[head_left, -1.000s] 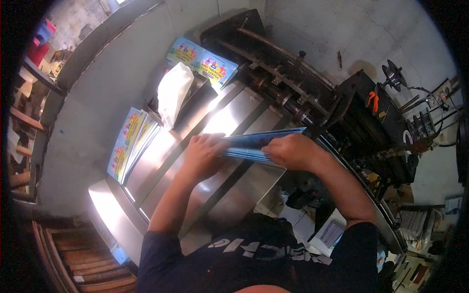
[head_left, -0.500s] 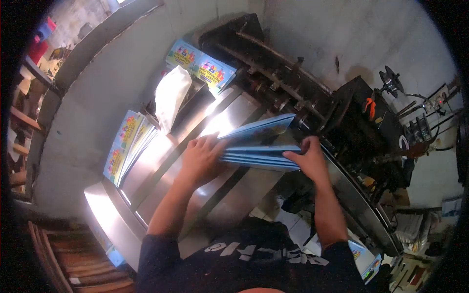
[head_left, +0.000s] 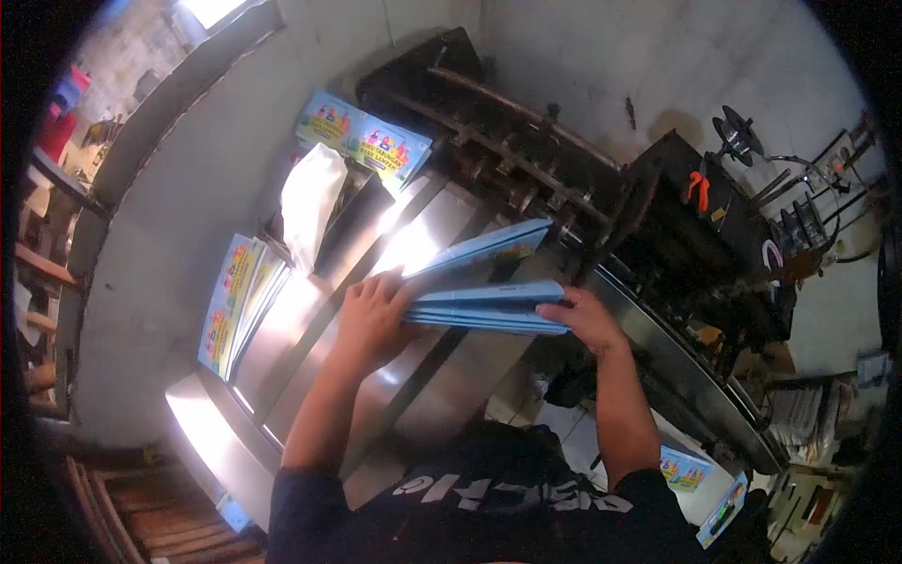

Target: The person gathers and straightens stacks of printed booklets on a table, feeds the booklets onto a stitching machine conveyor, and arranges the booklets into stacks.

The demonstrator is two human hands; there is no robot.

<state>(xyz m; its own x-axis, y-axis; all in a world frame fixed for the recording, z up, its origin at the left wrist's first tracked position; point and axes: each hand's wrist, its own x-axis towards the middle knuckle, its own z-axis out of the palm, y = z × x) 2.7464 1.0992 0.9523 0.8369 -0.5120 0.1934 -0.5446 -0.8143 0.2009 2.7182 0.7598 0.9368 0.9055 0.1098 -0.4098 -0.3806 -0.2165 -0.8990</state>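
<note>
Between my hands is a stack of light-blue booklets [head_left: 484, 310], seen nearly edge-on above the metal table. My left hand [head_left: 374, 315] is closed around the stack's left end. My right hand [head_left: 581, 318] grips the lower booklets at the right end, thumb on top and fingers beneath. The upper booklets [head_left: 498, 246] fan upward, leaving a gap over the lower ones. Their right ends are free of my right hand.
A leaning pile of booklets [head_left: 230, 305] stands at the table's left. Two printed covers [head_left: 362, 141] lie behind a white bag [head_left: 313, 202]. A dark machine [head_left: 526, 174] runs along the wall. More booklets [head_left: 686, 467] lie lower right on a white surface.
The view has shifted slightly. My right fingers have moved in from the upper edge and closed onto the lower booklets. My left hand keeps its grip.
</note>
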